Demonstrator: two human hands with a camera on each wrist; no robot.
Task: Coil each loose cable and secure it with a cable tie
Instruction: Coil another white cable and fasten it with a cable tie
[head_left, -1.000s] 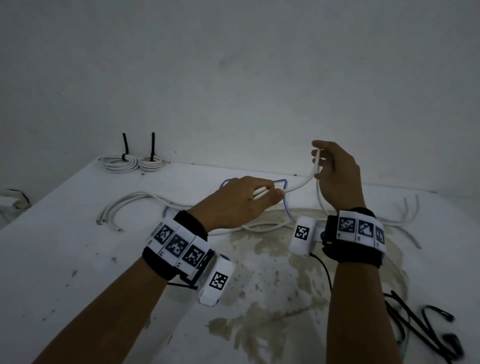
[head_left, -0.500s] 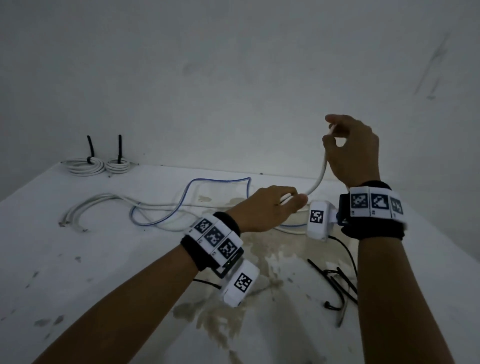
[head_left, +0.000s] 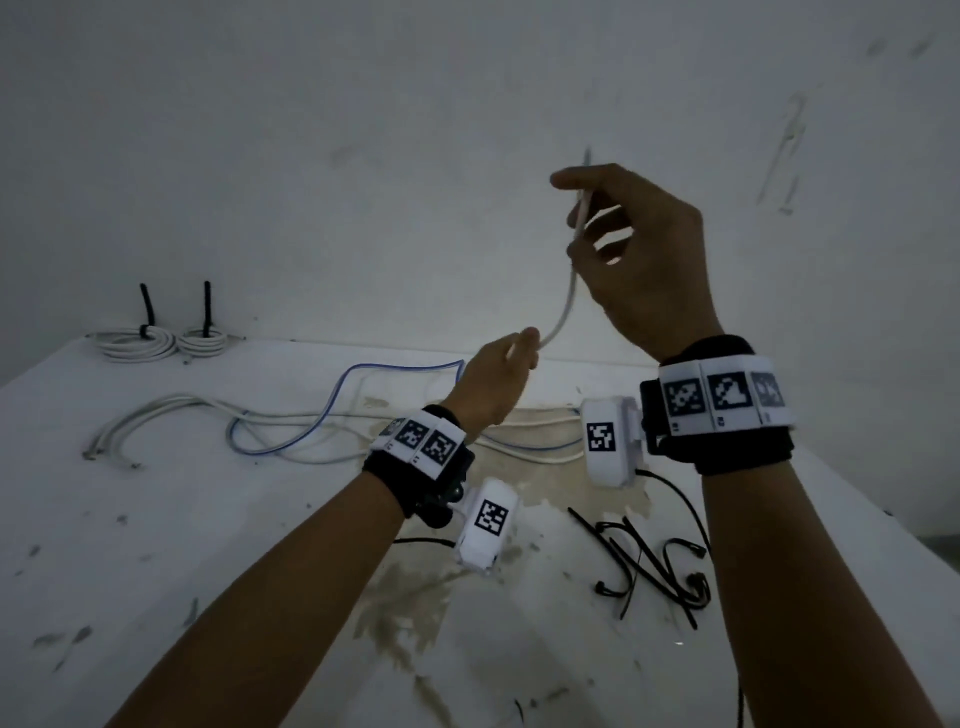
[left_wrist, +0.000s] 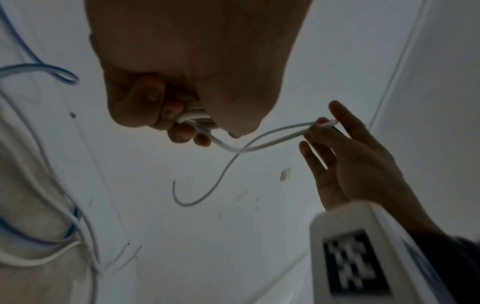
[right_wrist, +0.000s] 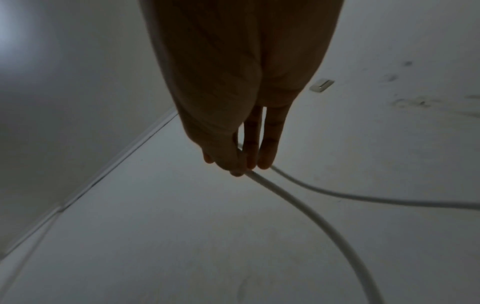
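right fingers (head_left: 574, 179) pinch the white cable (head_left: 563, 304) near its end, raised against the wall above the table (head_left: 156, 519). left hand (head_left: 496, 382) curls round the cable lower down, gripping gathered turns. between the hands the cable runs steeply, near upright. left of the left hand, loose cables (head_left: 291, 431) trail across the table; two tied coils (head_left: 156, 340) sit by its far edge. ties (head_left: 649, 566) lie nearer, right.
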